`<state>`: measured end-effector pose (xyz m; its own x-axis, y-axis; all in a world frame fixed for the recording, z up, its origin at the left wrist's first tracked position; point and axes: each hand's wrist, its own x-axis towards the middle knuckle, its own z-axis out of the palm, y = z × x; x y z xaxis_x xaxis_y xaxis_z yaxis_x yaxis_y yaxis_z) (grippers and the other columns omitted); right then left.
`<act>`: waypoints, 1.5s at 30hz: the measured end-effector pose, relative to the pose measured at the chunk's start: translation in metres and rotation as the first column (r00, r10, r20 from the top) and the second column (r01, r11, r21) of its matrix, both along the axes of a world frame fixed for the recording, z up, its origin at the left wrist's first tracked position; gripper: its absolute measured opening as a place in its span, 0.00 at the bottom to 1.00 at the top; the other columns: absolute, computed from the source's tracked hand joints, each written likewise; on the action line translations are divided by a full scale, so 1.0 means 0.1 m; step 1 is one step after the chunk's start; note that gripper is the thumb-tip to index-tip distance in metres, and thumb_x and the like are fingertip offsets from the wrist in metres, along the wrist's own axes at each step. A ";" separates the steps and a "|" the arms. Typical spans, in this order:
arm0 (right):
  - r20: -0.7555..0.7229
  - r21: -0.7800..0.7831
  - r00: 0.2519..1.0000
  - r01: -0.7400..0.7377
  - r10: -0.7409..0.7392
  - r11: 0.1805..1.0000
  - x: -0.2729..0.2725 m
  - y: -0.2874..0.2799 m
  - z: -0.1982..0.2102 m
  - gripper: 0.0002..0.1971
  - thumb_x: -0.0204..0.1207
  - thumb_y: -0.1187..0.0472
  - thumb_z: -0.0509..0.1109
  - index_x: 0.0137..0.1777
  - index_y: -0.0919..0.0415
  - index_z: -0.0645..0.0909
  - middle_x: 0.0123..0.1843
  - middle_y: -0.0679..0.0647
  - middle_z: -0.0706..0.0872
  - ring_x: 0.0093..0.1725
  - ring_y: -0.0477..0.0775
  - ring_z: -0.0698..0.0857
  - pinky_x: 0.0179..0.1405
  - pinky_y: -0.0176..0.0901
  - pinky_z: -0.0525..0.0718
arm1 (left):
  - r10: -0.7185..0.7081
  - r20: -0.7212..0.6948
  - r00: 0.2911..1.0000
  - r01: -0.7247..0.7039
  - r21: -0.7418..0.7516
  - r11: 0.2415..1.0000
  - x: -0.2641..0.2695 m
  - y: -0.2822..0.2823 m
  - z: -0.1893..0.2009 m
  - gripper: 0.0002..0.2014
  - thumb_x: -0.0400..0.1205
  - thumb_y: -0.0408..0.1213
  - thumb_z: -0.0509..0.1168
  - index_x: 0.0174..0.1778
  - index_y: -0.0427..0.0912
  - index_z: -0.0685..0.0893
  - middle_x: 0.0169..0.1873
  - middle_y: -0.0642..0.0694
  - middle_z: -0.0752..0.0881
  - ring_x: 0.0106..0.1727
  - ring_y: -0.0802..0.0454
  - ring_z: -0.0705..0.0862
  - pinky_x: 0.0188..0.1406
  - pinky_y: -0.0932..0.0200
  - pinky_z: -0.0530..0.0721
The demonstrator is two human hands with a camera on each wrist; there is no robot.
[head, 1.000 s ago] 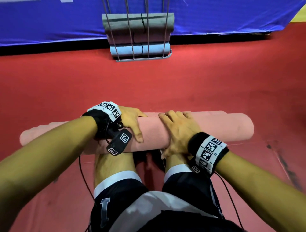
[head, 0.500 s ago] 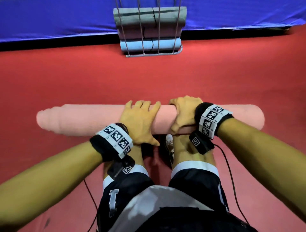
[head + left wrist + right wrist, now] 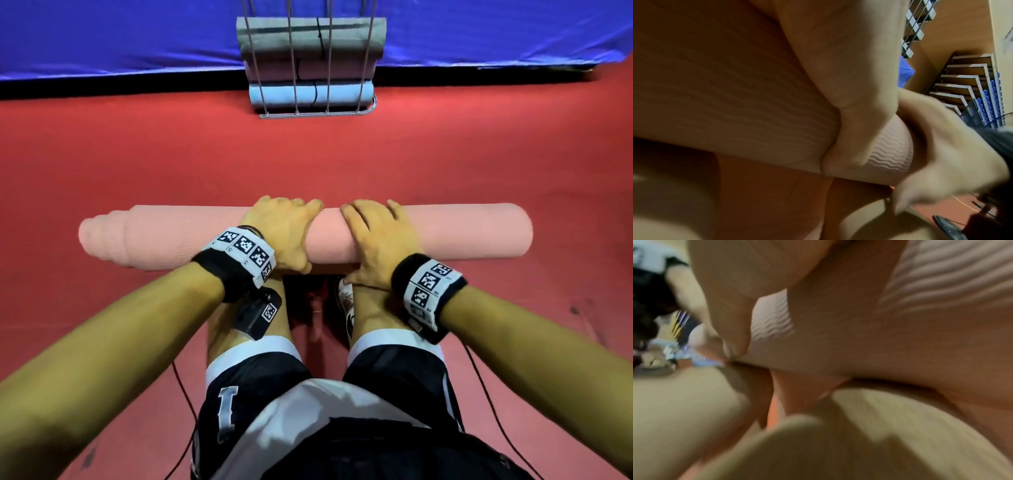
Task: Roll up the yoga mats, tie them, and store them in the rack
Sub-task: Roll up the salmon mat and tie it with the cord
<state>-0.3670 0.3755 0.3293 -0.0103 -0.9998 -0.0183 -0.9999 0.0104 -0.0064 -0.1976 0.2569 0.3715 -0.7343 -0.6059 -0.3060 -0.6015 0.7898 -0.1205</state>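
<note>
Curling over the far side of the pink yoga mat [image 3: 445, 236]: fingers [image 3: 274, 204] of the left hand [image 3: 277, 233], thumb hooking round the near side, gripping the roll just left of its middle. Showing plainly in the left wrist view: left thumb [image 3: 851, 146] pressing into the wavy ribbed surface of the mat [image 3: 735, 97]. Lying across the top of the roll just beside the left hand: the right hand [image 3: 376, 240], fingers [image 3: 394, 209] spread and bent over the curve, thumb reaching down the near side toward the floor. Pressing against the ribbed mat [image 3: 941, 280] in the blurred right wrist view: right thumb [image 3: 729, 321]. Lying fully rolled and crosswise on the red floor [image 3: 137, 164]: the mat, just ahead of the knees, left end telescoping out in uneven steps, right end flush. Showing no tie around the roll. Kneeling or crouching behind the roll: bare legs in dark shorts [image 3: 257, 394] with white trim. Wearing marker bands on both wrists, thin cables trailing back along the floor. Standing well beyond the roll, against the blue wall padding [image 3: 102, 34]: a wire rack [image 3: 329, 113] holding three rolled mats stacked one above another, pale blue [image 3: 308, 94] lowest, a brownish-grey one [image 3: 274, 70] in the middle, grey [image 3: 342, 34] on top.
</note>
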 end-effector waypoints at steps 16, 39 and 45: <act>-0.077 -0.233 0.992 -0.115 0.100 0.966 -0.05 -0.69 1.69 0.50 0.50 0.48 0.85 0.77 0.52 0.72 0.69 0.51 0.83 0.66 0.62 0.82 0.69 0.57 0.73 | 0.203 -0.216 0.955 -0.232 -0.116 0.966 0.14 -0.31 1.59 0.52 0.50 0.71 0.79 0.73 0.66 0.72 0.58 0.45 0.89 0.56 0.35 0.88 0.54 0.43 0.86; 0.126 0.477 0.988 0.023 -0.094 0.878 0.06 -0.13 0.58 0.43 0.36 0.47 0.80 0.59 0.41 0.72 0.38 0.46 0.88 0.38 0.57 0.88 0.42 0.53 0.90 | 0.061 -0.052 0.997 -0.006 0.710 0.704 0.10 -0.28 0.17 0.44 0.43 0.78 0.79 0.55 0.62 0.89 0.43 0.60 0.93 0.48 0.57 0.91 0.57 0.50 0.88; 0.230 0.395 0.973 -0.065 -0.030 0.916 -0.01 -0.05 0.53 0.56 0.46 0.40 0.83 0.77 0.38 0.61 0.59 0.47 0.82 0.60 0.55 0.82 0.55 0.49 0.81 | 0.064 -0.054 0.996 0.003 0.789 0.614 0.02 -0.38 0.11 0.33 0.52 0.65 0.86 0.51 0.55 0.91 0.44 0.53 0.94 0.48 0.49 0.93 0.55 0.44 0.90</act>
<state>-0.3682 0.3701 0.3822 0.0593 -0.9085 -0.4137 -0.9720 0.0419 -0.2312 -0.1952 0.2185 0.3824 -0.7590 -0.1787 -0.6261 -0.6072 0.5413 0.5816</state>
